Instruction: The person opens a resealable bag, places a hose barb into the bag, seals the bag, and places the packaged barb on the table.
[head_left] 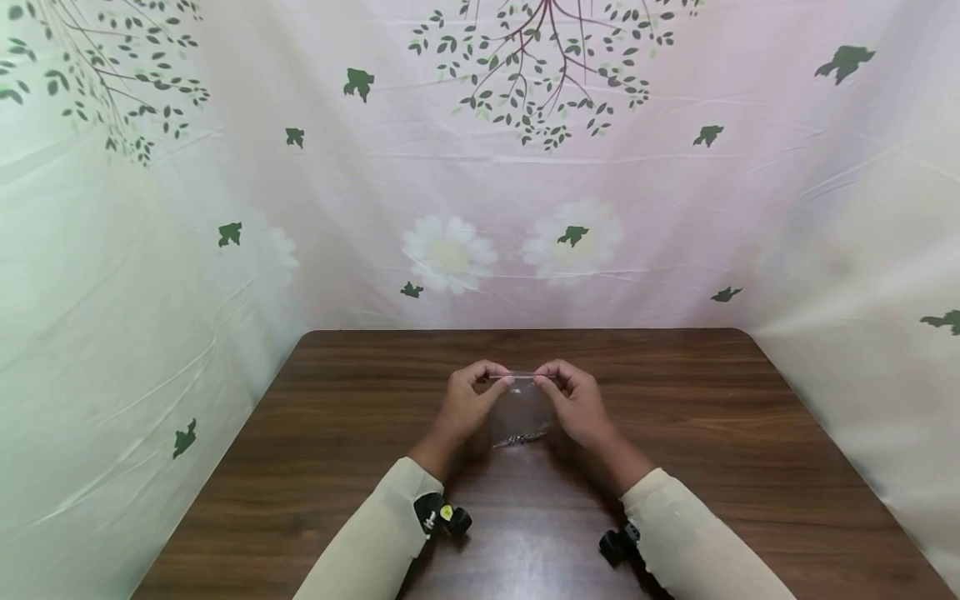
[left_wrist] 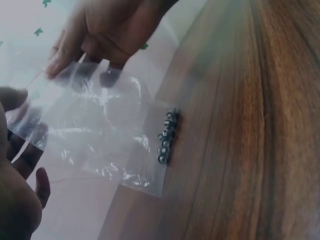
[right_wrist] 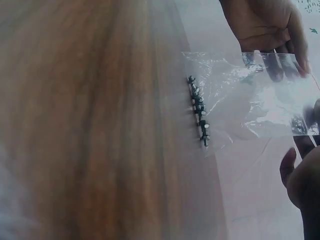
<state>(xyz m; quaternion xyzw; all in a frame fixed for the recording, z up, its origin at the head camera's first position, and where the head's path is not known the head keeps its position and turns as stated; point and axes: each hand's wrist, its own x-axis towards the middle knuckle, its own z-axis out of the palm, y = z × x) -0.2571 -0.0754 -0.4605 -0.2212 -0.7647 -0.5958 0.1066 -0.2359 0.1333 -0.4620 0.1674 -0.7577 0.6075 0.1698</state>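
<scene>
A clear plastic zip bag [head_left: 521,407] hangs between both hands, a thin pinkish line along its top edge. My left hand [head_left: 467,404] pinches the left part of that edge between thumb and fingers. On the other side, the thumb and fingers of my right hand [head_left: 583,406] pinch the same edge. Several small, shiny metal pieces [left_wrist: 166,137], which look like screws, lie in a row along the bag's bottom. Both wrist views show the bag stretched rather flat, its mouth at the hands; whether the seal is parted I cannot tell.
A brown wood-grain table [head_left: 337,467] lies beneath the hands. Pale cloth with printed leaves and flowers [head_left: 450,254] hangs behind it and on both sides. Black wrist cameras [head_left: 455,520] sit on the light sleeves.
</scene>
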